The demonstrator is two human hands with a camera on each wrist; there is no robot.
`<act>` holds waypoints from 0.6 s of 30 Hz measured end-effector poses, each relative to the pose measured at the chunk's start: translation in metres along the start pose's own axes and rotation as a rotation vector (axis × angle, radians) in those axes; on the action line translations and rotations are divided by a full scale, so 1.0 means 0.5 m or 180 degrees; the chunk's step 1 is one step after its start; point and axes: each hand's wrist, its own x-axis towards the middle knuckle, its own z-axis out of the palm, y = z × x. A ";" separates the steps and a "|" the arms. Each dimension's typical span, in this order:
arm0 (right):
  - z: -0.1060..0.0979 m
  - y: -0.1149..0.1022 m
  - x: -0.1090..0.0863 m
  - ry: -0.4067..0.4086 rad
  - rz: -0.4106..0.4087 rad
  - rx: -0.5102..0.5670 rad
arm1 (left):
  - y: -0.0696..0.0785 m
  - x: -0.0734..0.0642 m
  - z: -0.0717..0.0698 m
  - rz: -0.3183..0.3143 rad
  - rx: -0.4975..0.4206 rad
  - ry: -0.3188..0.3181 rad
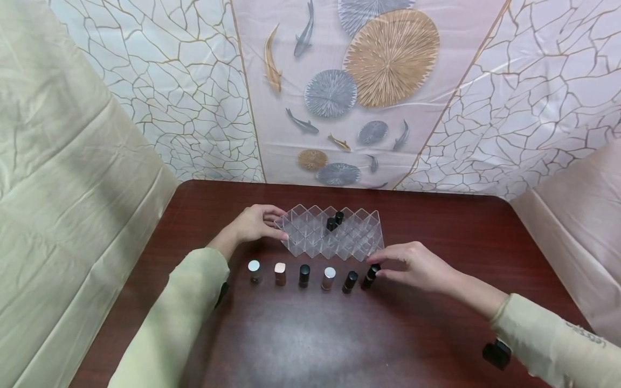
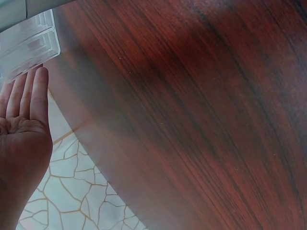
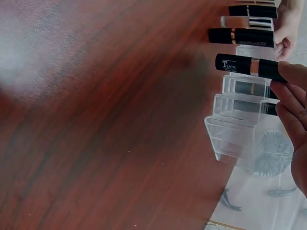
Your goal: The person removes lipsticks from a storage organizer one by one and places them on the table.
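Note:
A clear acrylic lipstick organizer (image 1: 310,237) with diamond-shaped compartments stands on the table. My left hand (image 1: 254,222) holds its left end, thumb at the front and fingers at the back; the left wrist view shows those fingers (image 2: 39,98) fairly straight against the clear plastic. Two black-capped lipsticks (image 1: 339,217) stand in compartments near the back middle. At the organizer's front right corner, my right hand (image 1: 419,267) pinches the top of a black lipstick (image 3: 235,63) with a copper-coloured band. It leans slightly; whether its base touches the table I cannot tell.
In front of the organizer stands a row of lipsticks: a silver-capped one (image 1: 254,269), a pinkish-capped one (image 1: 280,274), a black one (image 1: 304,275), a white-capped one (image 1: 329,277) and another black one (image 1: 350,281). Patterned cloth (image 1: 204,97) hangs behind the dark wooden table (image 1: 436,334).

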 end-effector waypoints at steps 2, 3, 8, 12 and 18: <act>0.004 -0.001 -0.004 -0.0015 0.0004 0.0028 | 0.000 0.001 0.000 0.0001 -0.0007 -0.0002; 0.006 -0.002 -0.005 -0.0022 0.0004 0.0042 | -0.001 0.001 0.000 0.0003 -0.0003 -0.0002; 0.014 -0.004 -0.009 -0.0013 -0.0035 0.0047 | -0.001 0.001 0.000 -0.0024 -0.0007 0.0000; 0.019 -0.004 -0.011 0.0029 -0.0099 0.0006 | 0.002 0.000 -0.001 -0.0048 -0.0004 0.0009; 0.025 -0.005 -0.016 0.0046 -0.0125 -0.0006 | 0.004 -0.001 0.000 -0.0042 0.0023 0.0014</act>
